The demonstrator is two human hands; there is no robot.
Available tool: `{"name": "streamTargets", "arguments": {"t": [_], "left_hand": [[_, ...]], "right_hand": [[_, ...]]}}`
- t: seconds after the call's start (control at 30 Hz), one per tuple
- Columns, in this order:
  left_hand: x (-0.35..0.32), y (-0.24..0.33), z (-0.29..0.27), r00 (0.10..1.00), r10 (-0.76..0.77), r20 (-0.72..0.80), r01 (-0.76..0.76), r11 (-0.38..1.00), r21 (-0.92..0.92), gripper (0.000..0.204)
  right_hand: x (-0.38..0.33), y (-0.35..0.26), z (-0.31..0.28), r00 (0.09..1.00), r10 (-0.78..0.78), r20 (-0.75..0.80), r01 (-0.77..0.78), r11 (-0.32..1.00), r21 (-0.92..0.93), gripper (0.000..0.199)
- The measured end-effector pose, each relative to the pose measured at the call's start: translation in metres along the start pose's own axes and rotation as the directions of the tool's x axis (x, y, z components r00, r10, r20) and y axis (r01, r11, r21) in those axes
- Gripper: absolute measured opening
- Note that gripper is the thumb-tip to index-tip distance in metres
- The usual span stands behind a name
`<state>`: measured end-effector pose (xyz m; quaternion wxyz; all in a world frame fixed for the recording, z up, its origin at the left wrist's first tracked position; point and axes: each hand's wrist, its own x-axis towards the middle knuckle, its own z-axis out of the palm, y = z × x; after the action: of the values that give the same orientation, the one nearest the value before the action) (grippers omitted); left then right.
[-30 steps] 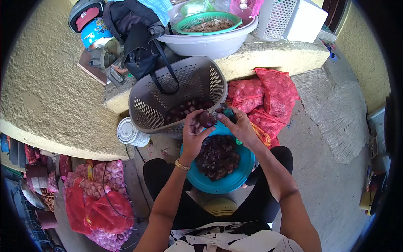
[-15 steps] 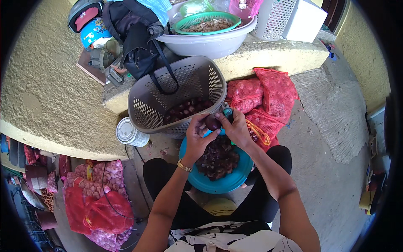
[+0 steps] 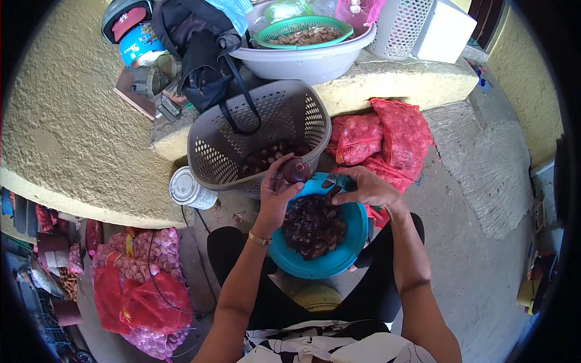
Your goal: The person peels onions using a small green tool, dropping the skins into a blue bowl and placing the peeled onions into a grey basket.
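My left hand [image 3: 274, 196] holds a dark red onion [image 3: 296, 170] in its fingers, over the near edge of the grey-brown perforated basket [image 3: 227, 136]. Inside that basket lie several more red onions [image 3: 265, 160]. To the right, my right hand [image 3: 372, 187] is curled round a small tool with a teal handle [image 3: 345, 181]; its blade, if any, is hard to make out. Both hands are above a blue basin [image 3: 357, 253] between my knees, which contains a heap of dark onion skins [image 3: 311, 228]. The right hand is apart from the onion.
Red mesh sacks [image 3: 404, 136] lean against the concrete ledge at right. A white bucket [image 3: 189, 187] stands left of the basket. Garlic sacks [image 3: 145, 290] lie at lower left. On the ledge are a black bag [image 3: 203, 78] and a large pale tub [image 3: 302, 63].
My right hand has drawn away from the onion to the right and down. The left hand still holds the onion, now turned and slightly raised.
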<state>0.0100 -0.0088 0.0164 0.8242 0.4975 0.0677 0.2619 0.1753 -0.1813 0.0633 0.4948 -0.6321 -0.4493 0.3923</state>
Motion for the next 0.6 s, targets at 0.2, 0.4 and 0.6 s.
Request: {"name": "streamTargets", "arguments": {"t": [0.2,0.4,0.6], "left_hand": [[-0.002,0.004,-0.003,1.0,0.002,-0.001,-0.002,1.0,-0.003,0.059],[-0.005,0.007,0.009,0.984,-0.149,0.101,0.166,0.967,-0.191,0.058],[-0.006,0.006,0.016,0.972,-0.171,0.164,0.196,0.969,-0.151,0.06]], "right_hand": [[0.0,-0.02,0.011,0.972,0.211,-0.102,-0.217,0.975,-0.053,0.042],[0.019,0.005,0.03,0.91,-0.237,-0.34,0.252,0.968,-0.002,0.03],[0.03,0.008,0.036,0.87,-0.419,-0.259,0.403,0.908,-0.114,0.031]]}}
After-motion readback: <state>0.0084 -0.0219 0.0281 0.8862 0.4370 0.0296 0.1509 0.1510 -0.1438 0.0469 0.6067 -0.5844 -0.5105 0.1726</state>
